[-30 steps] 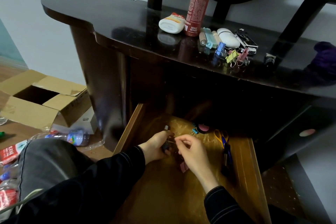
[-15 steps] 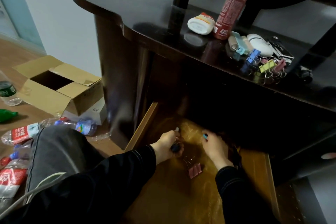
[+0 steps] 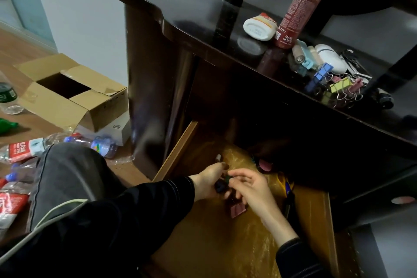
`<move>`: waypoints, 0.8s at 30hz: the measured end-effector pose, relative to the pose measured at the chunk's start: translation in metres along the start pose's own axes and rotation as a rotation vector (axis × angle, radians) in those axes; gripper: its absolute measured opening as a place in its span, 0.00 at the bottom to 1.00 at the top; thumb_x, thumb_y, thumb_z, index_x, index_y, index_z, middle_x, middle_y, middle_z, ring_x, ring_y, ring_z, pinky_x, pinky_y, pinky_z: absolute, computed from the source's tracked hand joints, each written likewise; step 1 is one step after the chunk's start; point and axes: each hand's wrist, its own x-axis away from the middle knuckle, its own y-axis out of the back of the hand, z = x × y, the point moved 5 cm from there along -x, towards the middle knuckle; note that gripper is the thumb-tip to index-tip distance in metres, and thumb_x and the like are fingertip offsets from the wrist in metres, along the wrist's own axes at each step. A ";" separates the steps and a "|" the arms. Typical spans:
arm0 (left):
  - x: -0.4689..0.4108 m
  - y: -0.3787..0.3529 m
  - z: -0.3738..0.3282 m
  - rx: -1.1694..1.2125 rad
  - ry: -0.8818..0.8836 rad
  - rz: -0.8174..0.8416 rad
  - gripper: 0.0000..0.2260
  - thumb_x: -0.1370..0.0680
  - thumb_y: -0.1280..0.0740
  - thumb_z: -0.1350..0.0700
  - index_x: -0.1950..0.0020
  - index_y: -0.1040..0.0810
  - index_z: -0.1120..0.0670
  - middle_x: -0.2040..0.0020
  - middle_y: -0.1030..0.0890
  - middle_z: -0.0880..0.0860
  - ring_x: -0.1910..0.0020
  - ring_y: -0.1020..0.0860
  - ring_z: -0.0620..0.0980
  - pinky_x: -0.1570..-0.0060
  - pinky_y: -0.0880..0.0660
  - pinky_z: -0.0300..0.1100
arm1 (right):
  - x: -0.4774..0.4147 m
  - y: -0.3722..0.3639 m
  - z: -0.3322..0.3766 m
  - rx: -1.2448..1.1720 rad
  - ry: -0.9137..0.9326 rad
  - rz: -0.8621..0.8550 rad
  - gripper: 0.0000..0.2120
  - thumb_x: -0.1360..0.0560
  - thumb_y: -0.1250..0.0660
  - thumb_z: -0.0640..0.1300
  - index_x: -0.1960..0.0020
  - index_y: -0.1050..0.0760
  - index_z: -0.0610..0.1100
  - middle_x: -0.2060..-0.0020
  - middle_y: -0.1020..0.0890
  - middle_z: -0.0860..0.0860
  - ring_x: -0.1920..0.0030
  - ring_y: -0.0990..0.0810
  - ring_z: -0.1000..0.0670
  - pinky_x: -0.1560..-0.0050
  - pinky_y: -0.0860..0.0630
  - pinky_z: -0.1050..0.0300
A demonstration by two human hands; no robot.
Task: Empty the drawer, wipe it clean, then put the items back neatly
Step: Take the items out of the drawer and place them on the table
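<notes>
The wooden drawer (image 3: 180, 144) is pulled out under the dark desk. My left hand (image 3: 207, 184) is inside it, closed on a bunch of small dark items with a grey-tipped pen sticking up. My right hand (image 3: 250, 189) is beside it, pinching a small dark green clip against the left hand's bundle. Pink binder clips (image 3: 238, 210) lie on the drawer floor under my right hand. Scissors with yellow and blue handles (image 3: 287, 187) and a pink round thing (image 3: 266, 166) lie farther back.
On the desk top (image 3: 180, 4) stand a red bottle (image 3: 297, 7), a white tube (image 3: 259, 27), a white case (image 3: 331, 58) and coloured binder clips (image 3: 338, 86). An open cardboard box (image 3: 67, 95) and plastic bottles (image 3: 24, 149) lie on the floor at left.
My right hand came back from the rear of the drawer to the left hand, now holding a small green clip. The view shifted slightly left.
</notes>
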 end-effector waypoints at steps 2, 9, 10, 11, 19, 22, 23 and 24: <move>0.001 -0.002 0.003 -0.024 0.012 0.044 0.15 0.15 0.45 0.46 0.50 0.29 0.56 0.60 0.25 0.55 0.64 0.26 0.51 0.73 0.29 0.38 | 0.001 -0.007 0.000 0.003 0.019 0.063 0.10 0.21 0.30 0.40 0.44 0.17 0.52 0.68 0.18 0.54 0.70 0.22 0.56 0.70 0.28 0.66; 0.004 0.009 -0.010 -0.006 -0.022 -0.032 0.12 0.19 0.37 0.50 0.58 0.30 0.55 0.66 0.28 0.52 0.72 0.31 0.47 0.78 0.40 0.34 | -0.034 0.040 -0.037 0.358 -0.112 -0.355 0.09 0.19 0.34 0.40 0.44 0.21 0.52 0.45 0.17 0.50 0.49 0.17 0.50 0.50 0.19 0.55; 0.004 0.011 -0.011 -0.006 -0.028 -0.044 0.13 0.19 0.38 0.49 0.59 0.31 0.55 0.66 0.28 0.52 0.73 0.32 0.46 0.78 0.42 0.34 | -0.041 0.044 -0.039 0.476 -0.132 -0.364 0.11 0.19 0.35 0.41 0.39 0.21 0.50 0.43 0.17 0.49 0.44 0.18 0.46 0.44 0.20 0.51; 0.003 0.012 -0.011 -0.005 -0.032 -0.056 0.14 0.18 0.39 0.48 0.60 0.31 0.55 0.66 0.29 0.52 0.73 0.33 0.46 0.78 0.43 0.34 | -0.050 0.046 -0.039 0.602 -0.139 -0.353 0.12 0.18 0.36 0.42 0.35 0.22 0.48 0.42 0.18 0.47 0.42 0.19 0.44 0.44 0.22 0.52; -0.003 0.017 -0.015 0.011 -0.091 -0.133 0.17 0.18 0.43 0.44 0.59 0.31 0.56 0.66 0.28 0.53 0.74 0.31 0.49 0.77 0.39 0.35 | -0.103 0.036 -0.031 1.048 -0.355 -0.167 0.19 0.14 0.49 0.47 0.35 0.23 0.39 0.42 0.18 0.42 0.41 0.19 0.44 0.47 0.26 0.56; -0.005 0.019 -0.017 0.024 -0.094 -0.131 0.15 0.19 0.42 0.45 0.59 0.32 0.56 0.65 0.28 0.53 0.73 0.31 0.49 0.77 0.38 0.35 | -0.104 0.033 -0.032 1.040 -0.300 -0.152 0.17 0.14 0.47 0.45 0.36 0.23 0.40 0.41 0.18 0.41 0.43 0.18 0.43 0.43 0.23 0.52; -0.006 0.019 -0.017 0.028 -0.095 -0.129 0.15 0.19 0.41 0.46 0.60 0.32 0.55 0.66 0.28 0.53 0.74 0.31 0.49 0.77 0.39 0.35 | -0.103 0.032 -0.032 1.051 -0.272 -0.150 0.16 0.14 0.46 0.45 0.36 0.23 0.41 0.43 0.17 0.42 0.45 0.18 0.43 0.44 0.21 0.51; -0.006 0.019 -0.018 0.033 -0.095 -0.128 0.15 0.19 0.41 0.47 0.61 0.33 0.55 0.66 0.28 0.53 0.74 0.31 0.49 0.78 0.39 0.35 | -0.101 0.033 -0.033 1.056 -0.255 -0.145 0.15 0.15 0.45 0.45 0.36 0.24 0.43 0.44 0.17 0.43 0.46 0.18 0.44 0.46 0.21 0.51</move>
